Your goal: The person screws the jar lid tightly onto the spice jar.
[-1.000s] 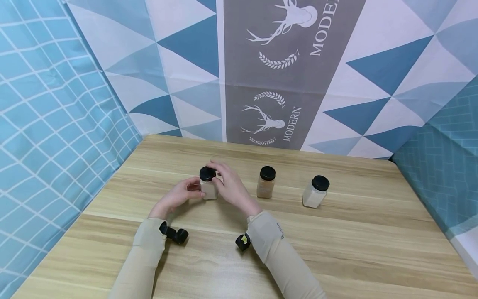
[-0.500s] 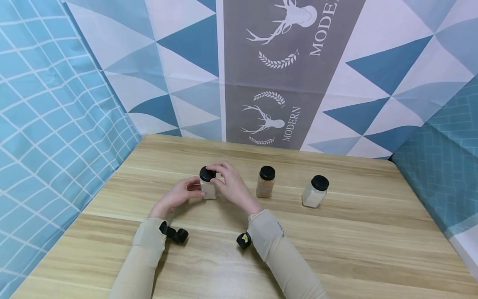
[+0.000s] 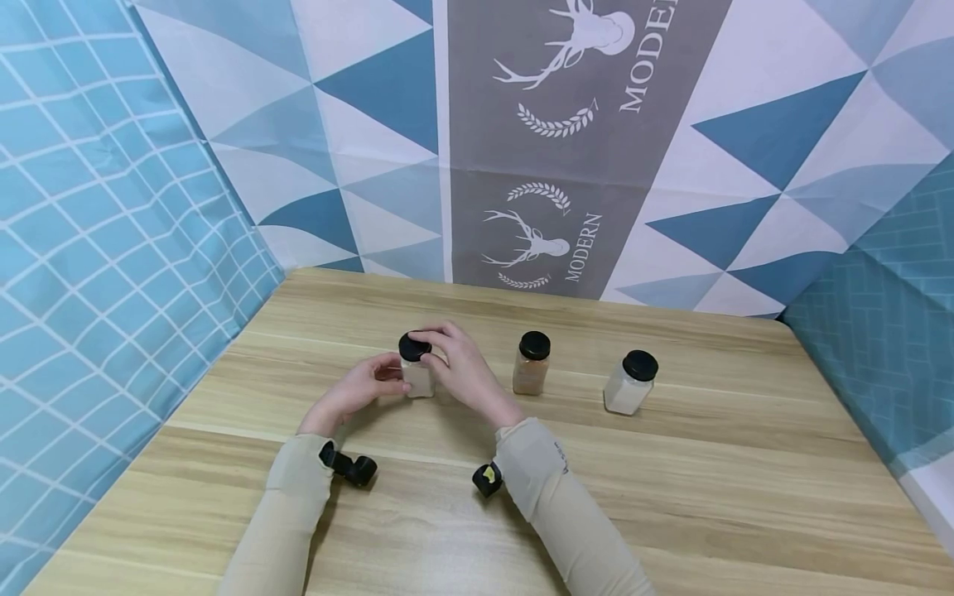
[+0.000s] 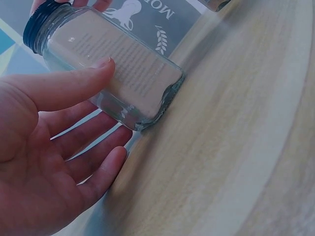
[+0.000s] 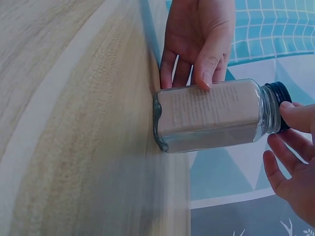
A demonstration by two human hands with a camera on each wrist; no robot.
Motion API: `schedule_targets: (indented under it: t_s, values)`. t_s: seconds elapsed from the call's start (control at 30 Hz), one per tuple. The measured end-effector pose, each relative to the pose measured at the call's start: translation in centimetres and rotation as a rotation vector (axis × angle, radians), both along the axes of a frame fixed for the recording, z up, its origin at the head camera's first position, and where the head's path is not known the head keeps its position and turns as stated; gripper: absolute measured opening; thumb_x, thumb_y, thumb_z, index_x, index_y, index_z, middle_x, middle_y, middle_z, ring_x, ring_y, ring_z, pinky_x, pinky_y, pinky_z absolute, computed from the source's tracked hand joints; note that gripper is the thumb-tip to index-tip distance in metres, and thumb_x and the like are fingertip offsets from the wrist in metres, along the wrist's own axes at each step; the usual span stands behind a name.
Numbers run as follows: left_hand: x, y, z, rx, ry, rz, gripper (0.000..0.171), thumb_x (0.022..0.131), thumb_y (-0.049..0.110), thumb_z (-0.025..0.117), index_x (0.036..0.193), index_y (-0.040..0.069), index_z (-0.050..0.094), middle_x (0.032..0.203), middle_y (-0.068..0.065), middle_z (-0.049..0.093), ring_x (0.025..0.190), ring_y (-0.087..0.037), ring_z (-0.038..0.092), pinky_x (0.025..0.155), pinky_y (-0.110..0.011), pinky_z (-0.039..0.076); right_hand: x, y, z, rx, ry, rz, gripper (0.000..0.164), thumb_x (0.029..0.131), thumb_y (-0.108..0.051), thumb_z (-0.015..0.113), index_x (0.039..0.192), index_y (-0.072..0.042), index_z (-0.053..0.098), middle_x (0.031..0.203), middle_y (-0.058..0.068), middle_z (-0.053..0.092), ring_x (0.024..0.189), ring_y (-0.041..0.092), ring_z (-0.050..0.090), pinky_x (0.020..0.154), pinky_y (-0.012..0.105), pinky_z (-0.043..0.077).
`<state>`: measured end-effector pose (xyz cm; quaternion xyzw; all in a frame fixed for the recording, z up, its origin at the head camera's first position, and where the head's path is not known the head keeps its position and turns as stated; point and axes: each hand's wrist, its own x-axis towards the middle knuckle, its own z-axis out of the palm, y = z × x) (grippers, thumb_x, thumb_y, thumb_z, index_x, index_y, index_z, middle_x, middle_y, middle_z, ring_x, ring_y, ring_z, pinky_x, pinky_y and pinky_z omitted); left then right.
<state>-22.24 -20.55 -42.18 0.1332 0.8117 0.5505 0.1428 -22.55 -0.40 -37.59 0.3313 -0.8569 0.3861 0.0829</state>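
Note:
A square glass jar [image 3: 420, 382] of pale powder stands upright on the wooden table, with printed text on its side in both wrist views. My left hand [image 3: 359, 386] holds the jar's body from the left, its thumb [image 4: 93, 78] lying across the printed face and the fingers behind. From the right, my right hand [image 3: 464, 370] grips the black lid [image 5: 279, 101] between thumb and fingers. The lid sits on the jar's neck; whether it is loose cannot be seen.
To the right stand a jar of orange-brown powder [image 3: 530, 377] and another jar of pale powder [image 3: 624, 393], both with black lids. The wooden table [image 3: 708, 497] meets a patterned backdrop [image 3: 387, 124] at its far edge. A blue gridded sheet [image 3: 97, 207] hangs at the left.
My right hand's fingers have shifted slightly on the lid, the fingertips moving a little left across its top. The left hand and the jars stay in place.

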Motion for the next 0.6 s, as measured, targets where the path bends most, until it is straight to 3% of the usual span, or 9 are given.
schedule_targets:
  t_s: [0.23,0.6]
  values:
    - [-0.11,-0.12,-0.12,-0.007,-0.007,0.003,0.057,0.083,0.019,0.066,0.131,0.000,0.043,0.127,-0.020,0.050,0.120,-0.034,0.045,0.100,-0.046,0.036,0.06,0.00,0.06,0.025,-0.005,-0.019,0.033,0.090,-0.016,0.057,0.123,-0.014,0.058,0.123,0.004,0.052,0.115,0.017,0.048,0.098,0.032,0.039]
    - [-0.17,-0.07,-0.14,-0.014,-0.006,0.007,0.056,0.083,0.020,0.067,0.130,0.001,0.044,0.127,-0.019,0.051,0.119,-0.033,0.046,0.100,-0.047,0.036,0.23,-0.16,-0.32,-0.038,-0.020,-0.077,0.034,0.086,-0.021,0.062,0.119,-0.015,0.061,0.117,0.002,0.054,0.109,0.015,0.052,0.094,0.029,0.042]
